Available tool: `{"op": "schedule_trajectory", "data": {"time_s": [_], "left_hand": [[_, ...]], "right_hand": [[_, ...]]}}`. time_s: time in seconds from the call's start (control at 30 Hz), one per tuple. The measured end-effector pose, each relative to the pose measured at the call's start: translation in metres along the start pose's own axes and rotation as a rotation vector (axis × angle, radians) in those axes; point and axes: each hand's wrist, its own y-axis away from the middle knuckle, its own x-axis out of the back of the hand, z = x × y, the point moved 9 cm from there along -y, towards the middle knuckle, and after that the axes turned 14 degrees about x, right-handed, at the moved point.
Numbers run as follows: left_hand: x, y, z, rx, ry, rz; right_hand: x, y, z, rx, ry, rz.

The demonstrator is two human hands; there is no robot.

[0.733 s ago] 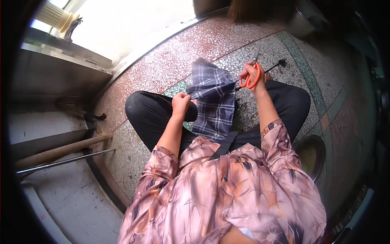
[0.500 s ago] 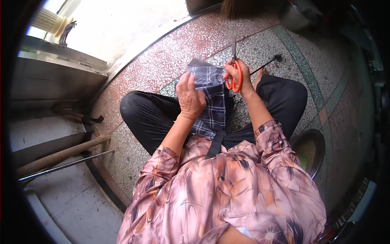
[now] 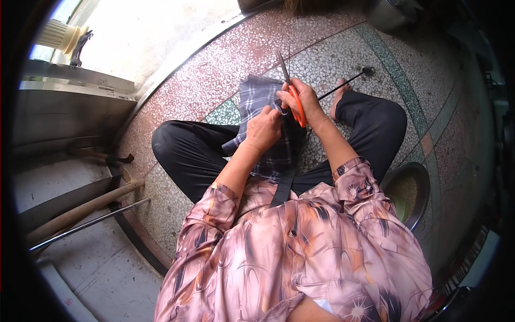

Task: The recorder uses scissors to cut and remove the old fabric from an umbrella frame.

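Head view: left hand (image 3: 264, 129) pinches the plaid cloth (image 3: 255, 97) between the knees (image 3: 170, 138); right hand (image 3: 308, 103) is curled round the orange scissors (image 3: 298, 108). Best to hold cloth taut, with blades (image 3: 283, 66) pointing clear of both hands, as they do now.

From afar I'm seeing orange-handled scissors (image 3: 296, 104) toward one o'clock, navy-white plaid cloth (image 3: 256, 95), black trousers (image 3: 182, 155), pink shirt (image 3: 300, 241) streaked orange, speckled green-banded floor (image 3: 332, 59)

Cloth (image 3: 258, 95) partly behind left hand (image 3: 264, 129)
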Motion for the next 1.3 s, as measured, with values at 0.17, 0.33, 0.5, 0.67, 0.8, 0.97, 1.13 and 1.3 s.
{"op": "schedule_trajectory", "data": {"time_s": [0.17, 0.33, 0.5, 0.67, 0.8, 0.97, 1.13, 1.3], "left_hand": [[0.003, -0.009, -0.006, 0.018, 0.129, -0.056], [0.002, -0.012, -0.015, 0.041, 0.073, -0.105], [0.036, -0.027, -0.062, 0.127, 0.222, 0.203], [0.045, -0.033, -0.092, 0.17, 0.291, 0.288], [0.038, -0.038, -0.104, 0.272, 0.328, 0.221], [0.035, -0.037, -0.107, 0.283, 0.317, 0.21], [0.034, -0.037, -0.111, 0.277, 0.252, 0.224], [0.036, -0.035, -0.101, 0.252, 0.233, 0.209]], "right_hand": [[-0.005, -0.001, -0.014, 0.199, 0.316, -0.073], [-0.017, -0.004, -0.012, 0.246, 0.442, -0.127], [-0.007, -0.005, 0.003, 0.133, 0.393, -0.146], [-0.012, 0.018, -0.01, 0.052, 0.639, -0.319], [-0.036, 0.03, -0.001, 0.005, 0.841, -0.416], [-0.047, 0.031, 0.0, -0.107, 0.812, -0.459], [-0.051, 0.029, 0.0, -0.098, 0.816, -0.465], [-0.049, 0.025, 0.002, -0.092, 0.828, -0.456]]}}
